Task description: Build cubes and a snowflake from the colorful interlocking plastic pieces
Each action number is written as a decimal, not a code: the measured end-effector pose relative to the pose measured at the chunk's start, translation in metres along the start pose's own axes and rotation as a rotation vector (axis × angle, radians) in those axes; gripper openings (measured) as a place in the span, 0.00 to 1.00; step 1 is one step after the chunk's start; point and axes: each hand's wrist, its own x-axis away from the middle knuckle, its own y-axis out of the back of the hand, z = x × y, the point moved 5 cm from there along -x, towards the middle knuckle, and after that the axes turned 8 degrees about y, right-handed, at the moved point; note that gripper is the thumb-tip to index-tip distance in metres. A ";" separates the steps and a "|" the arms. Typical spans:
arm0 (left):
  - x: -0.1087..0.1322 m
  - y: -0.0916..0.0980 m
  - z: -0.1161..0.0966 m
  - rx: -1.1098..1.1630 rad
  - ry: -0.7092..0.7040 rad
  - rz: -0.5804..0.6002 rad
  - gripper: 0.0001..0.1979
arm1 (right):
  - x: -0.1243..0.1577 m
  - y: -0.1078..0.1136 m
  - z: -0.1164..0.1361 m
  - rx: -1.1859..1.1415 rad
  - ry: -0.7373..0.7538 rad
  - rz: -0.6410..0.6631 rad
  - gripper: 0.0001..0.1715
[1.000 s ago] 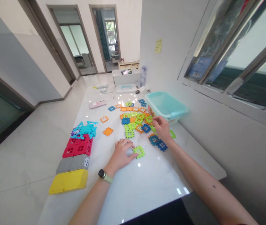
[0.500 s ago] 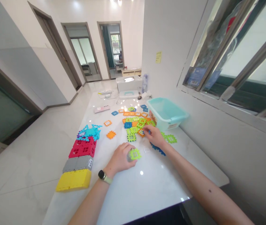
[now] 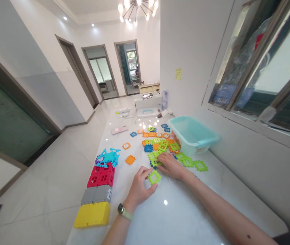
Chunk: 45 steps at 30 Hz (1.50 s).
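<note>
My left hand [image 3: 140, 186] grips a lime-green square piece [image 3: 154, 177] with an open centre, thumb at its lower edge and fingers at its upper left. To the right, my right hand [image 3: 170, 165] rests at the near edge of the loose pile, its curled fingers on green pieces [image 3: 153, 157]; what lies under the fingertips is hidden. Orange pieces [image 3: 149, 135] and a blue piece [image 3: 148, 148] lie farther back in the pile. More green pieces [image 3: 200, 165] are right of my right hand.
At the left edge stand turquoise pieces [image 3: 110, 157], red blocks [image 3: 101, 175], grey blocks [image 3: 93, 195] and a yellow block [image 3: 92, 214]. A teal basket [image 3: 193, 134] is at the right by the wall. A pink box [image 3: 119, 130] and a white box [image 3: 147, 101] sit farther back.
The view has tilted up. My right hand has moved from an orange piece to the green pieces nearer my left hand. The left hand still holds its green piece, now turned.
</note>
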 end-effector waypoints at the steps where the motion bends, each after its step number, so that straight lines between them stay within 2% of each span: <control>1: 0.000 -0.001 -0.002 0.006 0.002 0.004 0.26 | 0.000 0.002 -0.001 0.004 -0.001 -0.036 0.11; 4: 0.001 -0.003 -0.003 -0.019 0.026 0.034 0.24 | 0.001 0.012 -0.007 0.021 -0.040 -0.201 0.18; 7: 0.002 -0.004 -0.002 -0.116 0.043 0.080 0.23 | 0.008 0.025 -0.011 0.018 -0.083 -0.342 0.18; 11: 0.002 0.003 0.001 -0.269 0.051 0.109 0.21 | 0.015 0.032 -0.006 -0.119 -0.123 -0.325 0.16; 14: 0.002 0.009 0.004 -0.323 0.067 0.098 0.20 | 0.019 0.016 0.006 -0.437 -0.248 -0.244 0.19; 18: 0.001 0.008 0.007 -0.329 0.067 0.058 0.23 | 0.026 -0.032 0.032 -1.011 -0.521 -0.085 0.23; 20: 0.000 0.004 0.008 -0.325 0.066 0.043 0.25 | 0.029 -0.046 0.039 -1.071 -0.540 -0.048 0.23; 22: -0.001 0.001 0.012 -0.322 0.087 0.041 0.26 | 0.031 -0.043 0.035 -0.942 -0.491 -0.090 0.23; 26: -0.003 -0.003 0.018 -0.310 0.115 0.049 0.25 | 0.038 -0.010 0.015 -0.392 -0.360 -0.352 0.19; 28: -0.002 -0.004 0.019 -0.302 0.116 0.042 0.24 | 0.039 -0.002 0.016 -0.237 -0.317 -0.391 0.16; 33: 0.000 -0.002 0.022 -0.337 0.134 0.006 0.22 | 0.041 -0.012 0.045 -0.058 -0.173 -0.239 0.14; 38: -0.002 0.001 0.023 -0.346 0.126 0.039 0.23 | 0.052 -0.010 0.064 0.045 -0.170 -0.167 0.10; 42: -0.003 0.000 0.020 -0.319 0.101 0.046 0.24 | 0.049 -0.007 0.066 0.081 -0.201 -0.119 0.22; 45: -0.001 -0.003 0.019 -0.287 0.089 0.044 0.24 | 0.044 -0.010 0.068 0.025 -0.173 -0.070 0.22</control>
